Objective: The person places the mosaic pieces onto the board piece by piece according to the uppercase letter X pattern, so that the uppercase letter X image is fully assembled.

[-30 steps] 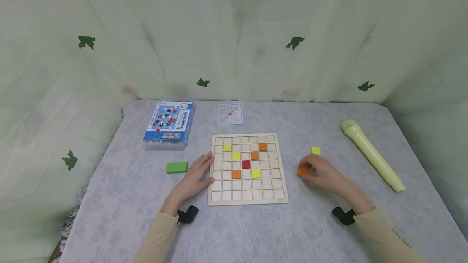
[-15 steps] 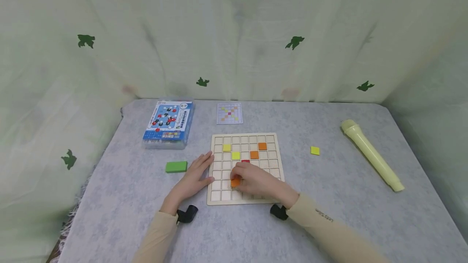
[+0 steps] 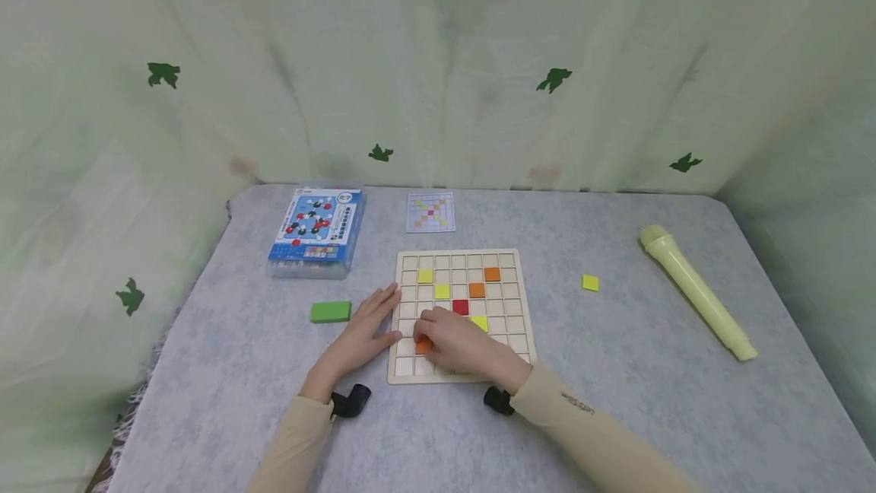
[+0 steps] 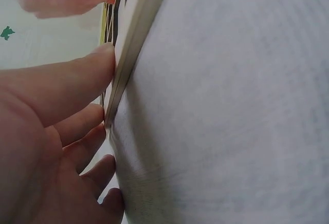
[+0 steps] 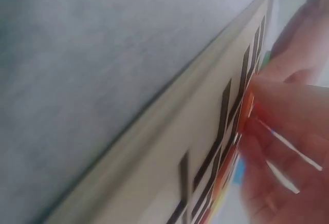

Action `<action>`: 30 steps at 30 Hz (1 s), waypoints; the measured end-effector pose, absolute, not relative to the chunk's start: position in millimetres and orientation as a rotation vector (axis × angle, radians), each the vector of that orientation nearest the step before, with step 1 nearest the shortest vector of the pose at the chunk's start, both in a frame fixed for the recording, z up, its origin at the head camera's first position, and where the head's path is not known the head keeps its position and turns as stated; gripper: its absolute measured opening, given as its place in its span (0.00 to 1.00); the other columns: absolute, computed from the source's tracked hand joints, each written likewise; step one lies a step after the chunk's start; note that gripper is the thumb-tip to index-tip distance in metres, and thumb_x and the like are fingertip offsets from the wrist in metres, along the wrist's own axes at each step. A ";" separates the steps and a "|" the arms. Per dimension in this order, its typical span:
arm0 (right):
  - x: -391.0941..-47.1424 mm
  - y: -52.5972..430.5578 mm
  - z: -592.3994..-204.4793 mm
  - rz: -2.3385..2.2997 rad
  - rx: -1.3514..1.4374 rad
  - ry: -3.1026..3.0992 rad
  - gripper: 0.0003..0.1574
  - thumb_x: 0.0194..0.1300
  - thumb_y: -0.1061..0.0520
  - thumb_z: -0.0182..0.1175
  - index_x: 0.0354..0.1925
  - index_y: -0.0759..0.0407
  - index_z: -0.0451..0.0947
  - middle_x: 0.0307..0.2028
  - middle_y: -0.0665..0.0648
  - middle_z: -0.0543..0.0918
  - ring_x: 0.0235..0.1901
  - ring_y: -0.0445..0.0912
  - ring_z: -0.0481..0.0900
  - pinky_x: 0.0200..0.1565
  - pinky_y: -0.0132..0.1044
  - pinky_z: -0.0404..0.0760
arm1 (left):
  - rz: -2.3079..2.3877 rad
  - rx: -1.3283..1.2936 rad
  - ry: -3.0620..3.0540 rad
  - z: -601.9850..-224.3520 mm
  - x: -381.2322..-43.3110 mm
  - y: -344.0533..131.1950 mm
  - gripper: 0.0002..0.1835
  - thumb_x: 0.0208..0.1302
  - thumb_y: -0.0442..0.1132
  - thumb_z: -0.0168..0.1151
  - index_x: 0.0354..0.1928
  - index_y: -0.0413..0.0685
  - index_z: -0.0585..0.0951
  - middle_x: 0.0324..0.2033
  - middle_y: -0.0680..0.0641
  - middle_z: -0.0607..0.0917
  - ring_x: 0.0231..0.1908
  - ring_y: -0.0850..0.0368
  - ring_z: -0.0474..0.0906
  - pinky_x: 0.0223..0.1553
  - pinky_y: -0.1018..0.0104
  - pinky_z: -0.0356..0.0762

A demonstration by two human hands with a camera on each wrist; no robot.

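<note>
A square wooden grid board (image 3: 424, 380) lies on the table. Yellow tiles (image 3: 426, 276), orange tiles (image 3: 492, 274) and one red tile (image 3: 461, 307) sit in its cells in a crossing diagonal pattern. My right hand (image 3: 461, 341) is over the lower left of the board, pinching an orange tile (image 3: 423, 345) at a cell there. In the right wrist view this orange tile (image 5: 245, 108) is against the grid, but I cannot tell if it is seated. With fingers extended, my left hand (image 3: 363, 329) rests at the board's left edge; its thumb (image 4: 97, 64) touches the rim.
One loose yellow tile (image 3: 590, 283) lies right of the board. A printed pattern card (image 3: 430, 213) is behind it. To the left are a green block (image 3: 331, 312) and a blue-and-white boxed set (image 3: 317, 234). A pale yellow tube (image 3: 698, 291) lies far right.
My right hand has carried the orange tile from the table's right side leftward over the board, down to a lower left cell. The left hand has stayed in place.
</note>
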State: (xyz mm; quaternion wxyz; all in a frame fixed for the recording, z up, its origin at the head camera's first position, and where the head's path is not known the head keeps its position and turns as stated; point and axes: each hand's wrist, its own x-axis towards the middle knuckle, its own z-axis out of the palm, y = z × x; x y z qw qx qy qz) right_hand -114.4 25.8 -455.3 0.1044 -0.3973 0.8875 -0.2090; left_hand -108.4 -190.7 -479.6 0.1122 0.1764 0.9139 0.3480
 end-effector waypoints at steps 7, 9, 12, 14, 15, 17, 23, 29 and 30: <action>-125.0 78.6 -446.6 -0.971 -0.898 2.580 0.12 0.61 0.64 0.63 0.45 0.59 0.79 0.42 0.51 0.80 0.41 0.44 0.75 0.45 0.37 0.77 | 1.012 0.503 2.680 -479.3 -108.9 -187.8 0.37 0.67 0.38 0.60 0.72 0.38 0.56 0.73 0.42 0.50 0.72 0.39 0.39 0.68 0.40 0.42; -132.3 107.9 -447.1 -1.047 -0.801 2.624 0.13 0.60 0.66 0.63 0.45 0.61 0.79 0.42 0.53 0.80 0.40 0.46 0.75 0.43 0.39 0.78 | 1.010 0.500 2.676 -478.8 -108.7 -187.4 0.37 0.67 0.38 0.60 0.72 0.37 0.55 0.73 0.42 0.50 0.72 0.39 0.39 0.68 0.41 0.42; -143.2 157.9 -451.1 -1.110 -0.643 2.724 0.14 0.59 0.68 0.62 0.45 0.64 0.79 0.42 0.57 0.80 0.40 0.48 0.76 0.40 0.42 0.78 | 1.013 0.494 2.673 -477.8 -108.1 -187.6 0.37 0.67 0.38 0.60 0.72 0.37 0.55 0.73 0.41 0.50 0.72 0.39 0.39 0.68 0.41 0.43; -150.0 190.9 -454.4 -1.109 -0.543 2.796 0.15 0.59 0.69 0.62 0.46 0.65 0.78 0.43 0.59 0.80 0.41 0.51 0.77 0.41 0.45 0.78 | 1.015 0.490 2.671 -477.2 -107.8 -188.1 0.37 0.67 0.38 0.60 0.72 0.37 0.55 0.73 0.41 0.50 0.71 0.39 0.39 0.68 0.41 0.43; -153.1 206.1 -456.2 -1.102 -0.505 2.825 0.15 0.59 0.70 0.62 0.47 0.66 0.78 0.43 0.61 0.80 0.42 0.54 0.77 0.42 0.47 0.77 | 1.016 0.493 2.671 -477.1 -107.7 -188.4 0.37 0.67 0.39 0.60 0.72 0.36 0.55 0.73 0.41 0.50 0.71 0.38 0.39 0.68 0.40 0.43; -158.3 231.4 -459.2 -1.074 -0.439 2.860 0.17 0.59 0.70 0.62 0.48 0.68 0.77 0.45 0.64 0.79 0.44 0.57 0.76 0.44 0.51 0.77 | 1.016 0.493 2.672 -477.3 -107.5 -188.7 0.37 0.67 0.39 0.60 0.72 0.36 0.55 0.73 0.41 0.50 0.71 0.38 0.39 0.67 0.40 0.43; -168.7 262.8 -465.9 -0.935 -0.402 2.877 0.17 0.58 0.69 0.63 0.47 0.70 0.76 0.44 0.67 0.77 0.43 0.60 0.75 0.45 0.53 0.75 | 1.019 0.487 2.666 -478.2 -107.7 -189.3 0.37 0.67 0.39 0.60 0.73 0.37 0.55 0.74 0.42 0.49 0.72 0.39 0.39 0.68 0.41 0.42; -162.9 241.3 -464.0 -0.989 -0.448 2.848 0.14 0.57 0.69 0.63 0.44 0.69 0.77 0.40 0.62 0.79 0.41 0.56 0.76 0.43 0.50 0.77 | 1.013 0.481 2.668 -478.2 -108.2 -188.8 0.38 0.67 0.39 0.60 0.73 0.38 0.55 0.74 0.43 0.49 0.72 0.39 0.39 0.68 0.41 0.43; -160.1 233.6 -462.9 -1.008 -0.463 2.834 0.14 0.57 0.69 0.63 0.44 0.68 0.77 0.40 0.61 0.79 0.40 0.55 0.76 0.42 0.49 0.78 | 1.016 0.482 2.668 -477.9 -108.1 -188.8 0.38 0.67 0.39 0.60 0.73 0.38 0.55 0.74 0.42 0.49 0.72 0.39 0.39 0.68 0.40 0.43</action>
